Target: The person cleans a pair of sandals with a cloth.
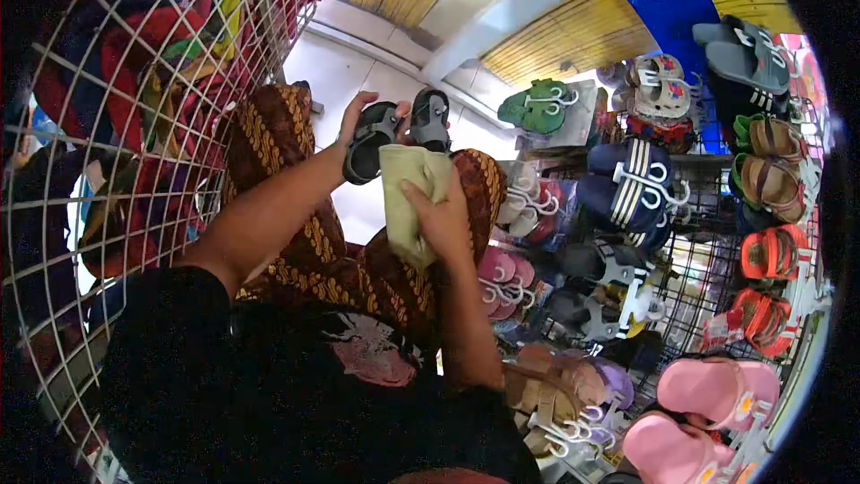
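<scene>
A pair of dark grey and black sandals point(370, 143) is held up above my lap, the two shoes side by side. My left hand point(360, 118) is wrapped round them from the left, its fingers partly hidden behind the shoes. A pale green cloth point(405, 202) hangs folded in my right hand point(441, 220), with the thumb lying on top of it. The cloth's upper edge touches the lower end of the right-hand sandal.
Wire racks of sandals on white hangers point(640, 184) fill the right side, with pink sandals point(708, 394) lowest. A wire grid point(116, 90) with coloured goods behind it stands close on my left. White floor tiles point(336, 76) show ahead.
</scene>
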The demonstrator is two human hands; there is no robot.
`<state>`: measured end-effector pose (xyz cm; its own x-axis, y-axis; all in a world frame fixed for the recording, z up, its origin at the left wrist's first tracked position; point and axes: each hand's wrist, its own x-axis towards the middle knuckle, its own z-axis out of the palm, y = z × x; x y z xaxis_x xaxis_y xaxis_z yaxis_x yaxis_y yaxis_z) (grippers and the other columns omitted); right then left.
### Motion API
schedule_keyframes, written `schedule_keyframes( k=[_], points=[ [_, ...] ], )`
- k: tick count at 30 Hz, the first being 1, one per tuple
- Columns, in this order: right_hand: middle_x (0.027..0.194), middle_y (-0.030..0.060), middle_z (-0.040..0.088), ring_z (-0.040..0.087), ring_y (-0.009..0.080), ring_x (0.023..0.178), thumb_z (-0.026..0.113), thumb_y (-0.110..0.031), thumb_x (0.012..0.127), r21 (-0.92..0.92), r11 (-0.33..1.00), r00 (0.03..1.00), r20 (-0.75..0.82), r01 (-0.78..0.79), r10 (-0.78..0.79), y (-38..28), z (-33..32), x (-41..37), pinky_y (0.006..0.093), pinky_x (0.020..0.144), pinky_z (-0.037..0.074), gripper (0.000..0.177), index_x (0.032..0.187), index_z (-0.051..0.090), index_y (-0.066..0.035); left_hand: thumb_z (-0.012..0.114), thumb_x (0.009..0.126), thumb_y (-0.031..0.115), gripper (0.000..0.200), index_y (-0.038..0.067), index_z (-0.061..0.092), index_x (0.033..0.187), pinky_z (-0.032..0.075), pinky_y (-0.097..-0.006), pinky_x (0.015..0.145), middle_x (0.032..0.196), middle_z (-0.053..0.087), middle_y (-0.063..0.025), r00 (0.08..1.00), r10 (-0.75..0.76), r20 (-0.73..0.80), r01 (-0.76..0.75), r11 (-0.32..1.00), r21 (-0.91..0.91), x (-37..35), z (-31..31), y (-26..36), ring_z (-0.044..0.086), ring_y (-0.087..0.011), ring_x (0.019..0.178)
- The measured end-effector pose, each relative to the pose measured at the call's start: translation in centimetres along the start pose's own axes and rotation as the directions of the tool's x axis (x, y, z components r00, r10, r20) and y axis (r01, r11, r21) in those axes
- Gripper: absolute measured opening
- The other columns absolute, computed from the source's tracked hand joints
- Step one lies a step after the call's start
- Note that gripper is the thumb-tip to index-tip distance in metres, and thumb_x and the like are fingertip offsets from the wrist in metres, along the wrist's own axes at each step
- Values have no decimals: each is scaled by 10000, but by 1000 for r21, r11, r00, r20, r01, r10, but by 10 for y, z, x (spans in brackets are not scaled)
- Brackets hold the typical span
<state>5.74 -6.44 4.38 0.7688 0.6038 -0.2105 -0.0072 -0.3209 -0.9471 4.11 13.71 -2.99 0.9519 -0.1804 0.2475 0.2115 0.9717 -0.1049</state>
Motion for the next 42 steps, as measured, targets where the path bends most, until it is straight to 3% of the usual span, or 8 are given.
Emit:
schedule_keyframes(
  k=[9,15,19,23,28,32,35,42],
  points=[
    [1044,124,685,657,214,952,794,-187,819,-46,999,994,-106,22,-27,-76,-43,-81,343,856,516,417,1104,557,3,493,812,362,316,74,534,936,489,-467,891,1080,615,-199,992,-52,-116,70,986,154,-7,11,-26,616,-326,1005],
    [993,122,615,623,256,887,793,-240,802,-392,920,948,-296,-7,-119,-71,-69,-124,351,778,501,375,1006,619,23,468,862,334,443,75,518,1218,486,-435,912,1118,601,-181,946,4,-325,101,947,305,-13,6,-68,598,-297,1004],
    [1007,91,612,614,204,887,775,-183,811,-364,930,951,-299,-45,-71,-82,-72,-148,315,789,489,310,1011,636,8,530,869,218,286,32,566,1083,502,-436,970,1089,628,-166,756,-50,-652,113,992,55,-9,95,-105,619,-295,1044],
    [976,87,626,615,195,888,756,-90,808,-561,822,981,-194,-98,-15,-106,-92,-161,295,789,481,262,1016,632,9,525,927,219,291,12,555,1130,523,-387,942,1125,635,-190,755,-100,-648,187,980,66,-23,77,-123,632,-287,1064],
    [1034,114,545,571,303,943,774,-150,770,-653,751,991,1,-98,130,-69,-97,-152,366,819,473,235,974,722,-44,471,992,70,209,14,574,1165,530,-264,741,931,684,-101,587,534,-609,112,691,714,-20,49,-144,658,-159,849],
    [1147,128,515,557,321,1035,805,-160,693,-599,779,969,24,-184,247,-46,-74,-147,391,892,459,335,1004,725,-65,542,979,150,183,-5,639,976,460,-252,642,850,653,-60,645,621,-445,316,313,896,-39,6,-147,549,-83,734],
    [1175,141,495,533,333,1089,800,-164,643,-600,786,974,50,-148,221,-38,-72,-153,406,930,444,378,996,723,-52,611,948,209,226,-15,636,970,471,-270,655,815,646,-66,772,493,-402,469,-14,883,-40,5,-129,563,-93,735],
    [1233,150,476,512,342,1144,794,-169,617,-534,837,952,176,-121,250,-26,-87,-144,408,963,426,372,963,726,-47,637,928,443,444,-1,630,910,469,-351,652,728,609,-122,865,295,-405,471,-199,860,-24,16,-113,578,-197,684]
  ],
)
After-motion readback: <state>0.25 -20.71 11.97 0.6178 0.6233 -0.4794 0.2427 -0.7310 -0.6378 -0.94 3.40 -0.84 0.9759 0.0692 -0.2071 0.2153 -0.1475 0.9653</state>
